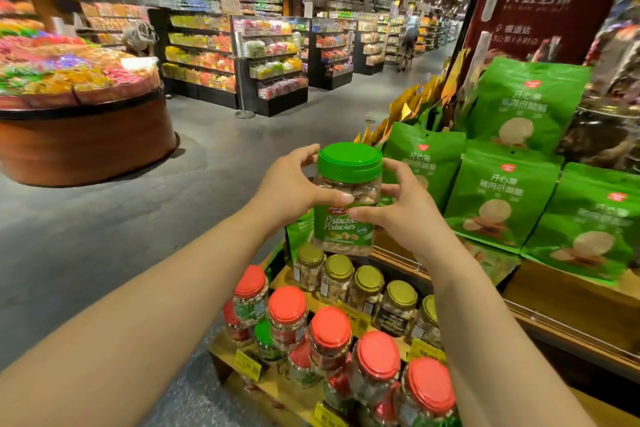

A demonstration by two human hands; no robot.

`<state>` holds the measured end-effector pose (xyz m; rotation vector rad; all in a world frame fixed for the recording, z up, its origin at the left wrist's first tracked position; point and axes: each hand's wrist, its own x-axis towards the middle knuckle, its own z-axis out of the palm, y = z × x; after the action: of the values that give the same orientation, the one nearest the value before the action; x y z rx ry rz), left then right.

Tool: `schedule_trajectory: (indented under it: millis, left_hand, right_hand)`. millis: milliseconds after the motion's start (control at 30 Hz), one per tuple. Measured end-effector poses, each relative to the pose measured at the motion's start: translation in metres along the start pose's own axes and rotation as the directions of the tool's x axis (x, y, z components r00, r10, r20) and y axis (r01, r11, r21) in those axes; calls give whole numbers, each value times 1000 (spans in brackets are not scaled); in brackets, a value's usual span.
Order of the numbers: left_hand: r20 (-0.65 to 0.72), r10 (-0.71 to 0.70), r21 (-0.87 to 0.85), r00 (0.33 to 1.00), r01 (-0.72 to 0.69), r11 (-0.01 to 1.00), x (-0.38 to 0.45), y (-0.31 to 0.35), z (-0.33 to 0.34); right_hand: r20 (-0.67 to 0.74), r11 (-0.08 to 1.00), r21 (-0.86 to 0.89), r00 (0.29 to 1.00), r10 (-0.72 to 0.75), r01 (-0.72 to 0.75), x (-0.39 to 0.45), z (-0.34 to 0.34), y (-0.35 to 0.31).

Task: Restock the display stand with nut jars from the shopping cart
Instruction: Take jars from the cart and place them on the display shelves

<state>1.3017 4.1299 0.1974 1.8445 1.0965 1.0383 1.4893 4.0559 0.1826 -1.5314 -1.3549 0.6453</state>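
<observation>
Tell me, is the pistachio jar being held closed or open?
Closed. The green lid sits flush on the pistachio jar, held upright between the left hand and right hand.

Jar label [341,224] partly behind fingers [363,211]

Jar [346,204] label reads "Pistachios / Pistaches"; green bags [498,191] read "开心果"; red banner [540,0] "天虹到家"

Held jar [348,198]: between left hand [294,191] and right hand [405,215], above the display stand [277,388].
Shelved jars [332,333]: in rows on the stand, below the hands.
Pouches [502,191]: right of the held jar.
Round bin [86,139]: far left, across the aisle.
</observation>
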Motion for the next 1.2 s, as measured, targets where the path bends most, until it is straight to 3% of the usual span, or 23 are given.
schedule_trajectory:
  millis: [267, 567, 833, 1200]
  left_hand:
    - [140, 13, -30, 990, -9, 1000, 88, -73, -16]
    - [318, -1, 6, 948, -1, 1000, 182, -150, -21]
    - [493, -37, 54, 869, 11, 998, 221, -204, 11]
    - [597, -172, 136, 784, 112, 984, 245, -277, 63]
  right_hand:
    - [-65, 991, -58, 991, 113, -117, 76, 54, 25]
    - [-173, 930, -245, 956, 237, -274, 140, 111, 41]
    - [-262, 845, -284, 885, 386, -453, 163, 134, 83]
    - [-231, 743, -297, 800, 554, -600, 190, 154, 169]
